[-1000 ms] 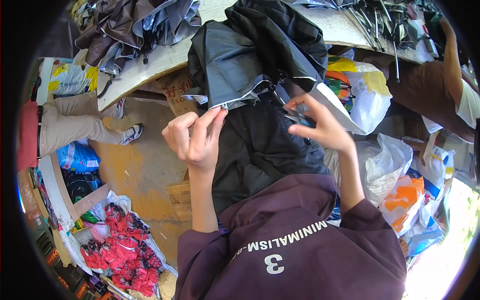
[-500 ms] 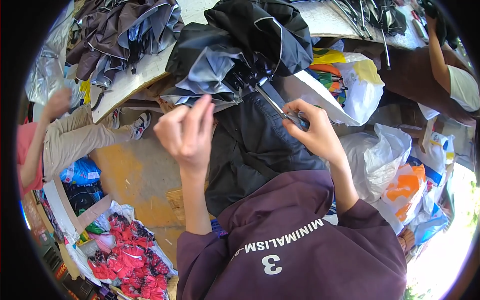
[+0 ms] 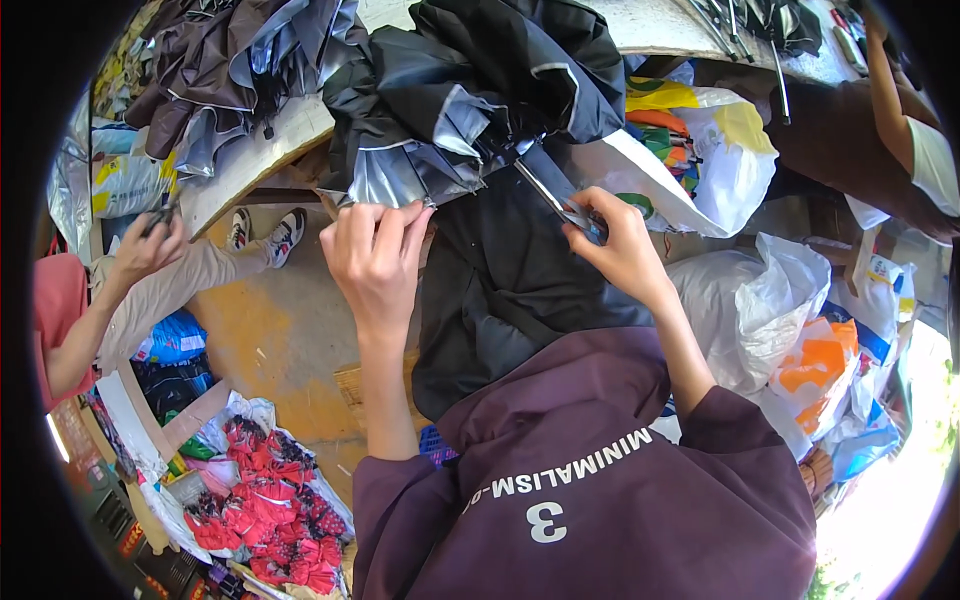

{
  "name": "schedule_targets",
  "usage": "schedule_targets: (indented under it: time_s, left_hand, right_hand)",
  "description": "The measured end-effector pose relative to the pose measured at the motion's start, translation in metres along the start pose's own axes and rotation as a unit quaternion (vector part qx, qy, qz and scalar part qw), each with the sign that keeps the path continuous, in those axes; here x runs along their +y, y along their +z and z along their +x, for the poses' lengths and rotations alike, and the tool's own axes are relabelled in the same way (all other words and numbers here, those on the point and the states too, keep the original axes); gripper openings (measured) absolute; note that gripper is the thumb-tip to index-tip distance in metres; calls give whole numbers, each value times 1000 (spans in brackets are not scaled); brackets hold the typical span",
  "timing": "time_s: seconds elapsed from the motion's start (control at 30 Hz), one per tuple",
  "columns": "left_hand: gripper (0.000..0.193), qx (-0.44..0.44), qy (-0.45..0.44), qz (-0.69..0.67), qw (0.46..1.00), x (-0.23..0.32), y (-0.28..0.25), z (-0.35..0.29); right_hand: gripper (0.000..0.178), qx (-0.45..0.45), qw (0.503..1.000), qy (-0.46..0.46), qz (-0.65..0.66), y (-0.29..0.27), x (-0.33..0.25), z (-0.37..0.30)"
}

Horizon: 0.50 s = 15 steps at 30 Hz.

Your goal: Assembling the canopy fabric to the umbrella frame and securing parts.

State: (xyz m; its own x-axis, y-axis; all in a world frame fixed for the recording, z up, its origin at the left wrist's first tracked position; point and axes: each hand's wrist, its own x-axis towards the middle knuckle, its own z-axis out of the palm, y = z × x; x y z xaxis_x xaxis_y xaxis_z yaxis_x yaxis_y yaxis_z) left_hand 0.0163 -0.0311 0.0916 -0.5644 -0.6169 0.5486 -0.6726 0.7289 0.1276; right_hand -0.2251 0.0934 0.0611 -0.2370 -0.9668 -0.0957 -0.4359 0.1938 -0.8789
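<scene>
A black umbrella [image 3: 480, 60] with a silver lining lies bunched on the table's edge, its canopy in loose folds. Its metal shaft [image 3: 540, 188] slants down toward me, over my dark trousers. My left hand [image 3: 372, 255] pinches the rim of the silver-lined cloth [image 3: 388, 178] at the near left. At the lower end of the shaft, my right hand [image 3: 628, 248] is closed round it. A dark grey piece shows between those fingers, too covered to name. The ribs near the shaft's upper end are partly hidden by folds.
More brown umbrellas [image 3: 215, 70] are heaped on the white table [image 3: 265, 140] at the left. Plastic bags [image 3: 745, 300] crowd my right side. A box of red cloth [image 3: 270, 500] stands at lower left. Co-workers' arms [image 3: 85, 330] show at both sides.
My left hand has gone from hovering near the canopy to pinching its rim. The silver cloth there is now drawn out. My right hand stays at the shaft.
</scene>
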Motion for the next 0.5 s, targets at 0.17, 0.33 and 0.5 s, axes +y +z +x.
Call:
schedule_targets:
  time_s: [0.17,0.33,0.5]
  left_hand:
    - [21,47,-47,17,998,2,6,-21]
    - [22,70,-75,33,994,4,9,-28]
    - [21,84,-80,34,993,5,9,-28]
  right_hand:
    - [32,22,999,-22,-20,20,10,-4]
    - [42,-9,997,-75,23,33,-33,2]
    - [33,-96,979,-79,160,56,-49,27]
